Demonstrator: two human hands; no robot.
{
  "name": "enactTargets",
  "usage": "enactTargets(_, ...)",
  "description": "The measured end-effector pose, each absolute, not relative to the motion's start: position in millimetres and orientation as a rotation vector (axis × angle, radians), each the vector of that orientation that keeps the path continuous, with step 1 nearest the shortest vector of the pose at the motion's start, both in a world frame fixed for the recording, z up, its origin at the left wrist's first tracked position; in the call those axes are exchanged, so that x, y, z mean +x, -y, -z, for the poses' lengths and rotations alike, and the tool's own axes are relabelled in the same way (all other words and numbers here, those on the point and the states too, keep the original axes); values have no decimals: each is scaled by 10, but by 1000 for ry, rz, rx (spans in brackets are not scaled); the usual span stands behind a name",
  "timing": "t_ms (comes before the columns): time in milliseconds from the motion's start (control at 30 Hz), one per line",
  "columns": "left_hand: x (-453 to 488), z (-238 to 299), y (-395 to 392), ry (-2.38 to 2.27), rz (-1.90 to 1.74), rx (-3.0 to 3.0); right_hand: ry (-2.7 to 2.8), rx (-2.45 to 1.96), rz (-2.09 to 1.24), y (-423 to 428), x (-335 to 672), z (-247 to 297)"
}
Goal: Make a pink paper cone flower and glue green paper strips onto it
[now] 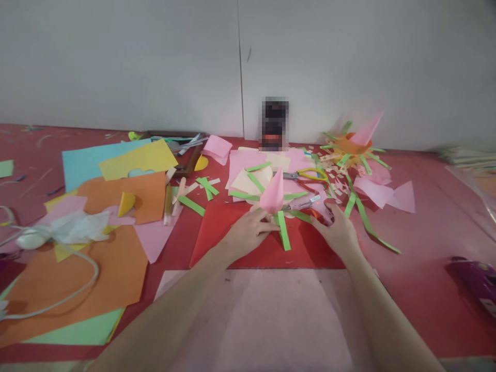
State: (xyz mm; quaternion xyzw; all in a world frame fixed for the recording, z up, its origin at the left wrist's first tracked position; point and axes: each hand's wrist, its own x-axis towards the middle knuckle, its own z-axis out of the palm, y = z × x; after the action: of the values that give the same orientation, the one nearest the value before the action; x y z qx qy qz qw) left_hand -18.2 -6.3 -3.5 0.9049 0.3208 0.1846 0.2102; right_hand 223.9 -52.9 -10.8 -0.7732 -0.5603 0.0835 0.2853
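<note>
A pink paper cone [273,193] stands upright on a red sheet [232,232], with green paper strips [284,230] spreading out from under it. My left hand [248,233] rests at the cone's base, fingers pressed together around its left side. My right hand [339,231] lies just to the right, fingers curled over small scissors with pink handles [310,203]. Whether it grips them I cannot make out.
Yellow-handled scissors [308,174] lie behind the cone. Orange, yellow, blue and pink sheets [127,194] cover the left floor, with a white cable [58,299]. An orange and green paper flower [352,144] stands back right by the white wall. A pink sheet [279,315] lies nearest me.
</note>
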Motion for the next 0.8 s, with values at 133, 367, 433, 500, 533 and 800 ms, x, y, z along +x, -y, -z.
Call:
enactTargets(133, -202, 39, 53, -867, -467, 2567, 1528, -2065, -187, 537, 2225, 109)
enactTargets(367, -184, 77, 70, -835, -407, 2667, 1558, -2061, -156, 559, 2200, 104)
enactTargets(433, -173, 71, 79, -800, -379, 2744, 1565, -2067, -150, 563, 2199, 106)
enactTargets(500, -166, 52, 89, -776, -346, 2799, 1578, -2063, -150, 565, 2196, 107)
enactTargets(533, -164, 42, 93, -776, -333, 2808, 1583, -2058, -152, 566, 2193, 107)
enactTargets(800, -160, 10, 87, -795, -302, 2762, 1565, -2015, -167, 565, 2187, 111)
